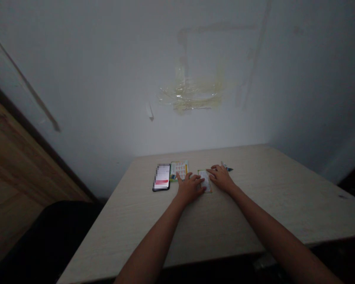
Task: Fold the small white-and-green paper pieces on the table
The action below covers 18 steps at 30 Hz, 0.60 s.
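A small printed card or packet (206, 182) with a coloured border lies flat on the pale table (136, 221), between my two hands. My left hand (191, 187) is spread, its fingertips touching the card's left side. From the other side, my right hand (221, 178) rests fingers stretched out at the card's right edge. Another printed sheet (180, 169) with rows of small pictures lies just beyond my left hand, which covers its lower corner. Past my right hand a small dark-and-white piece (228, 167) shows, partly hidden; its kind is unclear.
A phone (161, 177) with a lit, blurred screen lies left of the printed sheet. Behind the table stands a pale wall (106, 79) with strips of clear tape (192, 96). A dark shape (56, 232) and a wooden panel (12, 154) are at the left.
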{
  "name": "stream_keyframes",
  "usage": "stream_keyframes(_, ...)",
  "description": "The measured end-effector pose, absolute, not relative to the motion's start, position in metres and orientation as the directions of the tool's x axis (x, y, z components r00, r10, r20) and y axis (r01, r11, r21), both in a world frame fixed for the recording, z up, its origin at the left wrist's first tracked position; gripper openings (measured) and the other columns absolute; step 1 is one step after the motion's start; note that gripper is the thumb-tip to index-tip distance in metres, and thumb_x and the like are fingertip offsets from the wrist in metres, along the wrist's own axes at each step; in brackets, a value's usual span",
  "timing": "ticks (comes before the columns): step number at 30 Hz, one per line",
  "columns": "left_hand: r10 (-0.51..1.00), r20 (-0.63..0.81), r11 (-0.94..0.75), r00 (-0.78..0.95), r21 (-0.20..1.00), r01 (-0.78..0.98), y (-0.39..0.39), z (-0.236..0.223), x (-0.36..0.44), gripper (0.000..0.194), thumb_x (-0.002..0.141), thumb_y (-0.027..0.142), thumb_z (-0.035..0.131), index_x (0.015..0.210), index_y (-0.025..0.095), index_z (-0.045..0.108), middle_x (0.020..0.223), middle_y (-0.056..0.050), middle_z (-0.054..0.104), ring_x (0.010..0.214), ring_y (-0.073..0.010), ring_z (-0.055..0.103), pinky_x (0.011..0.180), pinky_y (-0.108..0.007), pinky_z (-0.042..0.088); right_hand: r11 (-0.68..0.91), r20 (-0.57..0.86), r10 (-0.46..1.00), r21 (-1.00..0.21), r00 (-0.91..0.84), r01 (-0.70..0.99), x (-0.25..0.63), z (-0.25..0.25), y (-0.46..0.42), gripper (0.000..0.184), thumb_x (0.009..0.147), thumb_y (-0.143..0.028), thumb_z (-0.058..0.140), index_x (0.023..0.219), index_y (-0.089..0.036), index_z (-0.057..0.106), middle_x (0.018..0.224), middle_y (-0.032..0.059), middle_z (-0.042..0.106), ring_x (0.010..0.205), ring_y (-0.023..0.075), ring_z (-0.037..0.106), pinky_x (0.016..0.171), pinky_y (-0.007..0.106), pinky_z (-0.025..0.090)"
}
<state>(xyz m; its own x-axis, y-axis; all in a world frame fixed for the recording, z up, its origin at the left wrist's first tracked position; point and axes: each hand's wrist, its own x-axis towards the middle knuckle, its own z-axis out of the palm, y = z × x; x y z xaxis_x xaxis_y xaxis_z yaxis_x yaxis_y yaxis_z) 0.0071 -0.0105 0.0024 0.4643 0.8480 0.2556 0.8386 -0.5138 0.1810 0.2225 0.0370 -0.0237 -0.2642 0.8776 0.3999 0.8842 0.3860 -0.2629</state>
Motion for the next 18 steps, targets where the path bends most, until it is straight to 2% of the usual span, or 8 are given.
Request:
stream_keyframes(5, 0.843, 0.272, -0.518, 0.464, 0.177, 0.837, -0.011, 0.004, 0.007, 0.04, 0.088, 0.055, 0.054, 0.127, 0.045, 0.056, 0.134, 0.003, 0.059, 0.134, -0.0321, 0.038, 0.103, -0.08, -0.009, 0.477, 0.458, 0.849, -0.451, -0.263, 0.755, 0.233, -0.03, 0.046, 0.02, 0.084, -0.03, 0.062, 0.097, -0.024, 0.076, 0.106, 0.0083, 0.063, 0.104, 0.0233, 0.056, 0.1, 0.045, 0.04)
stream_keyframes(8, 0.846, 0.267, -0.516, 0.462, 0.186, 0.836, -0.012, 0.004, 0.008, 0.04, 0.088, 0.056, 0.053, 0.126, 0.044, 0.057, 0.134, 0.002, 0.059, 0.134, -0.0323, 0.038, 0.103, -0.08, -0.009, 0.506, 0.469, 0.842, -0.513, -0.267, 0.694, 0.237, -0.031, 0.047, 0.014, 0.081, -0.03, 0.064, 0.084, -0.025, 0.077, 0.102, 0.0067, 0.065, 0.101, 0.0224, 0.058, 0.099, 0.046, 0.041)
stream_keyframes(18, 0.855, 0.25, -0.505, 0.455, 0.199, 0.84, -0.012, 0.003, 0.008, 0.04, 0.088, 0.055, 0.053, 0.127, 0.043, 0.056, 0.137, 0.003, 0.058, 0.134, -0.0326, 0.037, 0.102, -0.082, -0.009, 0.493, 0.415, 0.864, -0.581, -0.285, 0.648, 0.237, -0.024, 0.039, 0.011, 0.077, -0.029, 0.068, 0.076, -0.023, 0.078, 0.103, 0.0065, 0.068, 0.101, 0.022, 0.06, 0.096, 0.043, 0.042)
